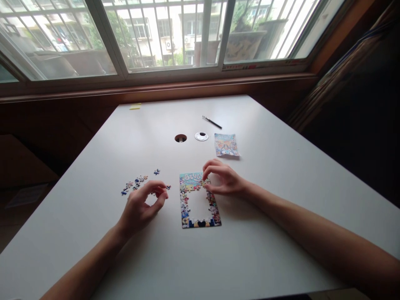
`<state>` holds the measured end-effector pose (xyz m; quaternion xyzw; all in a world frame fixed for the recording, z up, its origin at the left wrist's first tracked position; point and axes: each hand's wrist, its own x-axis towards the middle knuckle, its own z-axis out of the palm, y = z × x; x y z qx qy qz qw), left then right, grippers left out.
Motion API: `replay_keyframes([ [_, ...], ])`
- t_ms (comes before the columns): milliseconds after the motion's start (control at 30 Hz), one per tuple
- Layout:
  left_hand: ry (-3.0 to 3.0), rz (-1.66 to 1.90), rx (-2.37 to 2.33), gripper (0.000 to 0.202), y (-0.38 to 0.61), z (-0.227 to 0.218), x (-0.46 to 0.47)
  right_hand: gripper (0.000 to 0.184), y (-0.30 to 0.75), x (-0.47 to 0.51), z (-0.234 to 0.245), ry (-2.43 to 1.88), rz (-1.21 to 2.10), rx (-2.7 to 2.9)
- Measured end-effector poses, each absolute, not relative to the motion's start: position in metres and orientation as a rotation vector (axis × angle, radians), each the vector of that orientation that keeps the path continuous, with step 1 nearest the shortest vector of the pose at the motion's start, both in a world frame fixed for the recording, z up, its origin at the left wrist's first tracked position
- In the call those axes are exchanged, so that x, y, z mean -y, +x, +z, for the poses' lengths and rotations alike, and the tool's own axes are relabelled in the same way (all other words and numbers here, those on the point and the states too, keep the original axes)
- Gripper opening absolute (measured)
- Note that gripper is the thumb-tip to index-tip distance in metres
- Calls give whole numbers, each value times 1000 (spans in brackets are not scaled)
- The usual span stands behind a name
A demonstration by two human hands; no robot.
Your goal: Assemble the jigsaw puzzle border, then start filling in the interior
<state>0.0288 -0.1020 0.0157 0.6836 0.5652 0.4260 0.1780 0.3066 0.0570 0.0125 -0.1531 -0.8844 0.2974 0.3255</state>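
Observation:
A jigsaw puzzle [184, 211] lies on the white table with its border joined and a large gap in the middle. My right hand [223, 178] is over its upper right edge, thumb and forefinger curved and apart. To the left of the puzzle, my left hand [142, 204] has its thumb and forefinger tips pinched together; what is between them is hidden. Close by those fingertips shows a small dark puzzle piece [168, 187]; whether it touches them I cannot tell. Several loose puzzle pieces [137, 182] are scattered beyond my left hand, with a single piece [156, 171] apart from them.
Farther back on the table [275, 166] are a crumpled printed sheet [226, 144], a black pen [212, 122], a round metal cover [201, 136] and a cable hole [180, 138]. Yellow sticky paper [135, 106] lies near the far left corner, below the barred window.

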Motion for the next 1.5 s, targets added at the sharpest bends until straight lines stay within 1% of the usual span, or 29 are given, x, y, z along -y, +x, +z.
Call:
replay_keyframes([
  [133, 1974, 1194, -1602, 16, 25, 13, 103, 12, 309, -54, 10, -315, 826, 2416],
  [300, 2016, 1197, -1577, 15, 23, 12, 105, 11, 308, -52, 12, -357, 804, 2496],
  [433, 2032, 1199, -1557, 13, 23, 13, 105, 13, 308, -53, 11, -403, 785, 2490],
  [767, 2023, 1203, -1524, 12, 25, 13, 106, 10, 307, -52, 10, -438, 782, 2516],
  [1367, 2002, 1195, -1556, 10, 24, 15, 105, 14, 307, -53, 10, -425, 764, 2516],
  [1500, 2016, 1211, -1554, 10, 25, 15, 106, 12, 307, -54, 8, -419, 771, 2509],
])
